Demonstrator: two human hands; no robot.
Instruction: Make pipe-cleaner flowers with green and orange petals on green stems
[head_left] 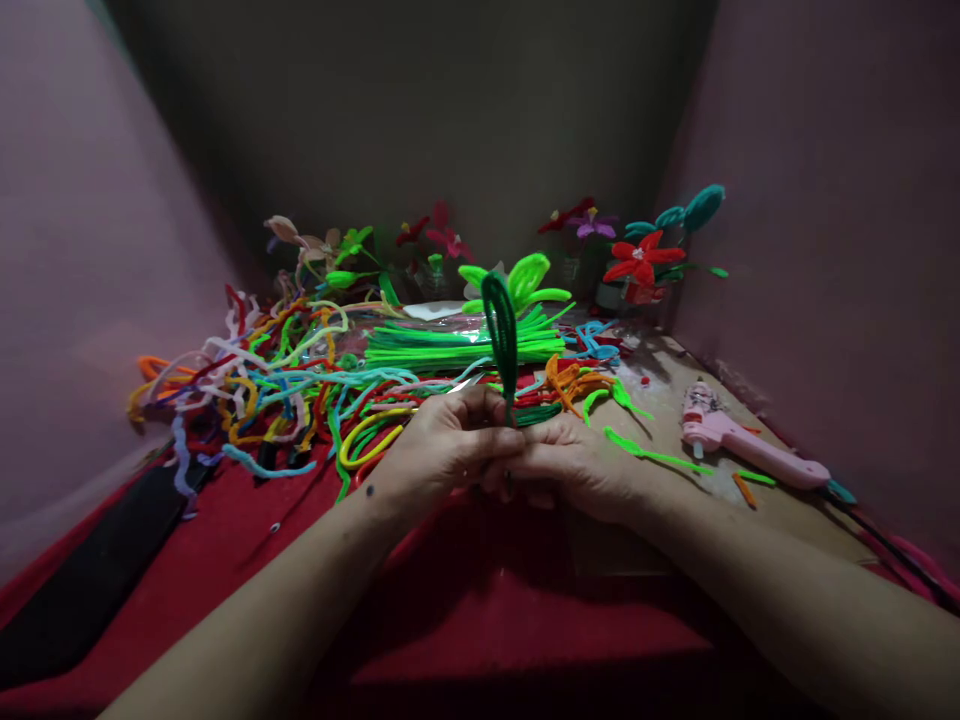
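I'm working over a red-covered tabletop, a tangle of fuzzy, bent stems lying beyond; my left hand and right hand are clamping their fingers on the base of an upright, ribbed dark-green loop, apparently twisting it and probably needing a steady pinch next

Red cloth w/ asst pipe cleaners

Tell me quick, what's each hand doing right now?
Left hand: closed, holding the dark green loop near its base.
Right hand: curled in against the left; can't tell whether it grips the loop too.
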